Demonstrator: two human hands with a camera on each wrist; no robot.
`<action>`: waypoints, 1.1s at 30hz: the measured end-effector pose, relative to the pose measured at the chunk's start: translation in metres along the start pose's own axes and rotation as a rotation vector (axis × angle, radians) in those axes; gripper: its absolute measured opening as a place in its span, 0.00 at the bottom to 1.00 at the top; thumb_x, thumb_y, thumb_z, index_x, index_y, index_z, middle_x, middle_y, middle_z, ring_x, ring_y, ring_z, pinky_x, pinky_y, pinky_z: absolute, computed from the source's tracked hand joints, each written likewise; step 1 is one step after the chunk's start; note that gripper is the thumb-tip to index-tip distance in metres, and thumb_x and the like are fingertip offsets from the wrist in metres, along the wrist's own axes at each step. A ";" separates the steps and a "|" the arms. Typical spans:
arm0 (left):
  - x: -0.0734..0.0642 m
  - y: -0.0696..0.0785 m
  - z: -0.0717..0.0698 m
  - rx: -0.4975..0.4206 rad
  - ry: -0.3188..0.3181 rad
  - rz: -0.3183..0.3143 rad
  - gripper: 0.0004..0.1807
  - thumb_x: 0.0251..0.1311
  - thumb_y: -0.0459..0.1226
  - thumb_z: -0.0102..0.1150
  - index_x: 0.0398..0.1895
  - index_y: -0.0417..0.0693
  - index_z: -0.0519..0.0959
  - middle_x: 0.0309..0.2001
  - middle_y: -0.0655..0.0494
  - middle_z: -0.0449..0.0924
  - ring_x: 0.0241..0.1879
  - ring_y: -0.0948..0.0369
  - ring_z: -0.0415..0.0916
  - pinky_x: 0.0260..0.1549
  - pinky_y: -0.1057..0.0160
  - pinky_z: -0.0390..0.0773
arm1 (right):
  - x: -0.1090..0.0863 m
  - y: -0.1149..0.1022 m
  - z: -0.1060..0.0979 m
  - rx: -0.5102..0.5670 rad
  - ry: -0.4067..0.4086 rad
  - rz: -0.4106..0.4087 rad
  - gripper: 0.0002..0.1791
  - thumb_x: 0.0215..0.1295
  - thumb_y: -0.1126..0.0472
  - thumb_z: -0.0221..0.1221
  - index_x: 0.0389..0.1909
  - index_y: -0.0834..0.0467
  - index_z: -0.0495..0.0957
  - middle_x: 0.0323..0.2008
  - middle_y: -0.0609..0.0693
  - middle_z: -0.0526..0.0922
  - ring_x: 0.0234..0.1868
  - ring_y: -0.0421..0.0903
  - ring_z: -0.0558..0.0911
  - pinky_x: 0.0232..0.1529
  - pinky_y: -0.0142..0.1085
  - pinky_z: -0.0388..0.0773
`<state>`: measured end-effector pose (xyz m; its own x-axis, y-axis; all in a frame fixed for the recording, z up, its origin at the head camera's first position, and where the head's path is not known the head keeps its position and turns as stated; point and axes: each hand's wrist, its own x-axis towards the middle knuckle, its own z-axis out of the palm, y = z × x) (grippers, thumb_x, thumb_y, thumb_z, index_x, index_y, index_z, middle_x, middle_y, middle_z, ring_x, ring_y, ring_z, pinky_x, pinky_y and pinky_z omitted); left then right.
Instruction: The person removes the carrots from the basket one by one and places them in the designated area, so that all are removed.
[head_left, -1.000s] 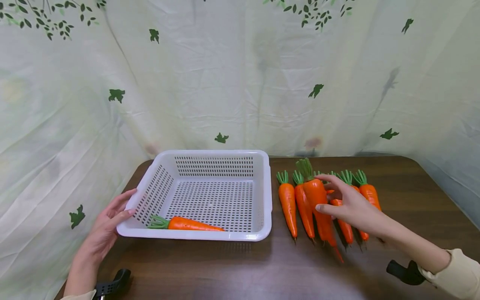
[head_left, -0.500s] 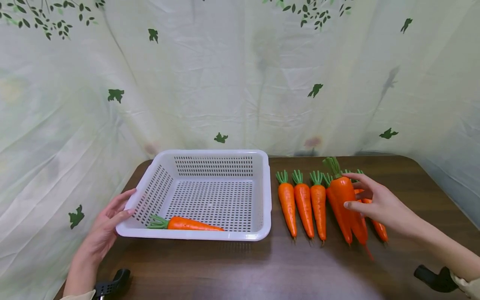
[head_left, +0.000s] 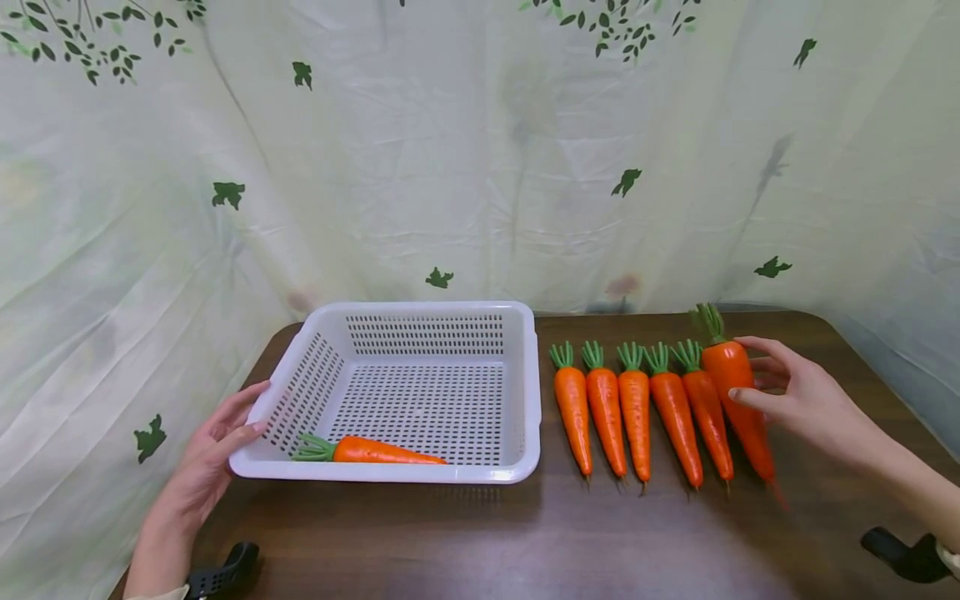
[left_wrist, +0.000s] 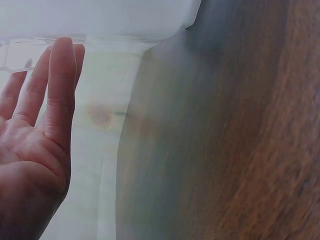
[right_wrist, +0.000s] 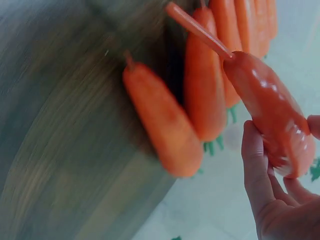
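Observation:
My right hand (head_left: 813,408) pinches an orange carrot (head_left: 731,375) with green tops between thumb and fingers, raised over the right end of a row of carrots (head_left: 634,417). The right wrist view shows the held carrot (right_wrist: 267,95) with its thin root tip pointing up and left. Below it on the wood lies the end carrot (right_wrist: 162,122) of the row, which the head view hides. At a white slotted basket (head_left: 337,471), my left hand (head_left: 213,454) touches the left rim; its fingers (left_wrist: 61,100) look straight in the left wrist view. One carrot (head_left: 382,451) lies inside along the near wall.
The dark wooden table (head_left: 615,550) has rounded back corners. Behind it hangs a pale curtain (head_left: 450,167) printed with green leaves. Black straps (head_left: 907,554) sit on both wrists.
My right hand has carried the held carrot rightward along the row, uncovering carrots to its left. The left hand and basket stay in place.

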<state>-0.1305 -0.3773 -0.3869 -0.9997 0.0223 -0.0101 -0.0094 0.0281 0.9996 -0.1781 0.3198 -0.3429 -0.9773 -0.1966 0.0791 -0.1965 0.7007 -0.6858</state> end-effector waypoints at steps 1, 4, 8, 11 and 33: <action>0.000 0.000 0.000 0.000 0.000 0.000 0.30 0.72 0.34 0.49 0.75 0.62 0.59 0.61 0.66 0.69 0.50 0.64 0.79 0.42 0.52 0.82 | 0.000 0.003 -0.002 -0.015 0.006 0.001 0.38 0.66 0.52 0.64 0.72 0.57 0.59 0.58 0.68 0.75 0.49 0.39 0.78 0.35 0.33 0.81; 0.000 0.000 0.000 0.003 0.001 -0.001 0.30 0.72 0.35 0.49 0.75 0.63 0.59 0.61 0.66 0.69 0.50 0.64 0.79 0.42 0.53 0.82 | 0.002 0.012 -0.007 -0.053 0.017 0.005 0.39 0.66 0.51 0.64 0.72 0.58 0.59 0.57 0.69 0.75 0.52 0.46 0.78 0.34 0.32 0.79; 0.000 0.000 0.000 0.000 0.004 -0.010 0.31 0.72 0.35 0.50 0.75 0.63 0.59 0.62 0.66 0.69 0.50 0.64 0.79 0.42 0.53 0.82 | 0.004 0.021 -0.012 -0.073 0.025 0.020 0.38 0.67 0.51 0.63 0.72 0.59 0.59 0.57 0.71 0.75 0.53 0.58 0.78 0.33 0.32 0.79; 0.000 0.000 0.000 0.002 0.008 -0.012 0.30 0.72 0.35 0.50 0.75 0.63 0.59 0.62 0.66 0.69 0.50 0.64 0.79 0.43 0.53 0.81 | 0.006 0.027 -0.015 -0.083 0.025 0.042 0.39 0.68 0.51 0.62 0.72 0.62 0.58 0.56 0.73 0.74 0.55 0.68 0.75 0.32 0.34 0.79; 0.000 0.000 0.001 0.019 0.013 -0.011 0.31 0.72 0.36 0.50 0.75 0.63 0.59 0.61 0.65 0.69 0.50 0.64 0.79 0.43 0.52 0.81 | 0.011 0.075 -0.022 -0.164 -0.065 0.175 0.46 0.70 0.48 0.59 0.67 0.80 0.51 0.55 0.82 0.68 0.45 0.67 0.81 0.36 0.51 0.82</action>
<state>-0.1300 -0.3762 -0.3867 -0.9997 0.0087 -0.0207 -0.0202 0.0476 0.9987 -0.2050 0.3853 -0.3779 -0.9914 -0.1028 -0.0810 -0.0404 0.8290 -0.5578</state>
